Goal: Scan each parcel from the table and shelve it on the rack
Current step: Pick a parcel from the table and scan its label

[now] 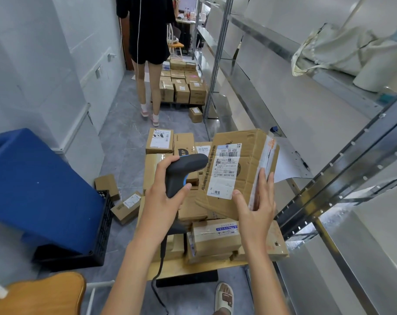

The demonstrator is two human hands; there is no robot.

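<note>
The scanning step is in hand: a scanner [183, 171] is gripped in the left hand [164, 198] and aimed at the label of a parcel [240, 171] clasped by the right hand [255, 205], shelving on the rack [329, 178] judged next.

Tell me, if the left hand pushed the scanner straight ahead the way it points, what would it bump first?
Most likely the cardboard parcel gripped by the right hand. The left hand aims the barcode scanner at its shipping label, though the gap's depth is unclear.
</note>
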